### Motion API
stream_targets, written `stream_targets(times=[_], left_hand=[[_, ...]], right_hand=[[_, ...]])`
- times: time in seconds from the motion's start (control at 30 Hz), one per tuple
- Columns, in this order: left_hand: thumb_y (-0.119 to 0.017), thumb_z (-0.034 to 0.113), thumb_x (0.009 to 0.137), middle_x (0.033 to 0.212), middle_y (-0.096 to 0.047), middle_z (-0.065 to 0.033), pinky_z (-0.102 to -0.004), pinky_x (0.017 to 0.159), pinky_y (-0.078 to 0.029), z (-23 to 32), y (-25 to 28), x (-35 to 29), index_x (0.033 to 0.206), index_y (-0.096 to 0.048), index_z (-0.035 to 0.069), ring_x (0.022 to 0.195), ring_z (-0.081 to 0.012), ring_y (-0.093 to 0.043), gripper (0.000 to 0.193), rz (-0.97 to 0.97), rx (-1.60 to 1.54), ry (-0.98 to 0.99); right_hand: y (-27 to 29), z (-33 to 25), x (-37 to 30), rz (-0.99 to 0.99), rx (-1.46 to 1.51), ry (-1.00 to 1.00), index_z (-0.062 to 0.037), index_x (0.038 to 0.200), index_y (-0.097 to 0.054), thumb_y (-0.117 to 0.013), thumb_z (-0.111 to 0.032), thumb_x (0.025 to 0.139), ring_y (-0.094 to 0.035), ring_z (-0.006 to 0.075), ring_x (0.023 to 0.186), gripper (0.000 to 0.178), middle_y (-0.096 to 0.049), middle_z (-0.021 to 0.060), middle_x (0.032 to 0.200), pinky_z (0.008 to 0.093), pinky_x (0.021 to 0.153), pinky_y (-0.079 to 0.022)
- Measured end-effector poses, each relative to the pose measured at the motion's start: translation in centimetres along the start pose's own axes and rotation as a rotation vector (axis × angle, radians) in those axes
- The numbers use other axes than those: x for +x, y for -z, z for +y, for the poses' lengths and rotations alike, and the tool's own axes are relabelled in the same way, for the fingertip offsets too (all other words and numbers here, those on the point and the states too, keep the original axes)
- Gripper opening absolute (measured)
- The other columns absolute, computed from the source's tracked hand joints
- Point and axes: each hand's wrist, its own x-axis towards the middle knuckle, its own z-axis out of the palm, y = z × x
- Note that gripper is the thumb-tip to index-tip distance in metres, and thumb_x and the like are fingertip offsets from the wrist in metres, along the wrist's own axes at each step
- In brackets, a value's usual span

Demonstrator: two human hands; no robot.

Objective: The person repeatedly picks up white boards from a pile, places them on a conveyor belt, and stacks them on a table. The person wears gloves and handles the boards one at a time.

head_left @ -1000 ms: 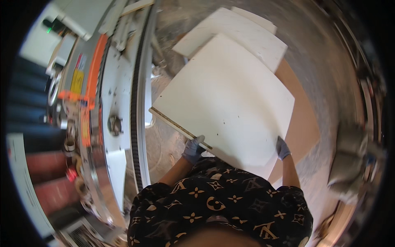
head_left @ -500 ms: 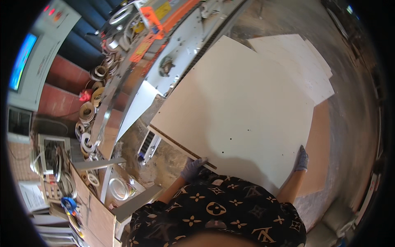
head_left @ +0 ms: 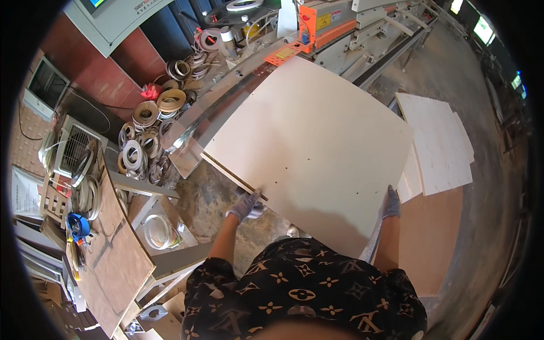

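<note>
I hold a large white board (head_left: 323, 136) with several small dark holes in its face, carried flat in front of my body. Gloved, my left hand (head_left: 247, 205) grips the near left edge, where a brown strip shows along the side. On the right edge is my right hand (head_left: 391, 203), also gloved, its thumb lying along the board and its other fingers hidden beneath. The board's far corner overlaps a machine with an orange housing (head_left: 331, 31).
Rolls of edge banding (head_left: 145, 113) are heaped on the left, below a grey control cabinet (head_left: 122, 20). A wooden table (head_left: 107, 255) stands at the near left, with a clear bucket (head_left: 160, 231) beside it. White panels (head_left: 436, 144) lie on a brown sheet (head_left: 430, 243) at the right.
My view has swung, so the machine and rolls sit farther right. The board has shifted over the machine's near end, away from the stacked panels. Both hands keep their hold.
</note>
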Motion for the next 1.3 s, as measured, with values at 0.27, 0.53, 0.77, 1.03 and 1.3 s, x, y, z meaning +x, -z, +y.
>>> stream_targets(times=[0.27,0.53,0.77,1.03,1.3], left_hand=[[-0.07,0.034,0.079,0.119,-0.057,-0.0172,-0.0387,0.083,-0.048,4.2,7.2,-2.1,0.128,-0.039,0.002,0.108,-0.0268,-0.056,0.067,0.8,0.056,-0.287],[-0.068,0.02,0.082,0.106,-0.058,-0.009,-0.036,0.078,-0.049,5.2,6.5,9.2,0.128,-0.039,0.004,0.09,-0.0207,-0.056,0.056,0.827,-0.626,-0.282],[-0.069,0.025,0.08,0.091,-0.062,-0.0052,-0.0344,0.065,-0.049,3.1,12.3,8.8,0.11,-0.056,0.007,0.076,-0.0197,-0.058,0.037,0.763,-0.787,-0.207],[-0.07,0.025,0.08,0.096,-0.063,-0.0061,-0.0353,0.07,-0.05,5.2,11.0,10.1,0.113,-0.057,0.006,0.082,-0.0214,-0.06,0.04,0.616,-0.934,-0.116],[-0.068,0.025,0.081,0.099,-0.063,-0.0074,-0.0361,0.072,-0.05,6.4,10.1,11.3,0.113,-0.057,0.006,0.085,-0.0221,-0.06,0.04,0.605,-0.921,-0.069]], right_hand=[[-17.1,0.0,-6.6,0.053,-0.015,-0.333,-0.0051,0.129,-0.046,-0.042,-0.037,0.095,-0.046,0.0239,0.118,0.047,-0.053,0.0095,0.127,0.0337,0.099,-0.036],[-2.4,6.4,3.0,-0.228,1.551,-1.107,-0.0067,0.114,-0.058,-0.037,-0.035,0.094,-0.051,0.0258,0.11,0.04,-0.059,0.0117,0.117,0.0357,0.097,-0.035],[-18.0,4.5,-6.9,0.55,2.638,-0.926,-0.0092,0.101,-0.067,-0.043,-0.027,0.089,-0.055,0.0292,0.106,0.032,-0.063,0.012,0.109,0.0434,0.095,-0.035],[-16.0,3.5,-6.0,0.193,2.114,-0.687,-0.0089,0.109,-0.059,-0.031,-0.041,0.096,-0.052,0.0235,0.107,0.044,-0.06,0.0078,0.112,0.037,0.094,-0.037],[-10.1,4.3,-0.8,-0.159,1.3,-0.49,-0.0102,0.113,-0.057,-0.032,-0.042,0.097,-0.05,0.0233,0.11,0.044,-0.059,0.0069,0.112,0.0366,0.096,-0.036]])
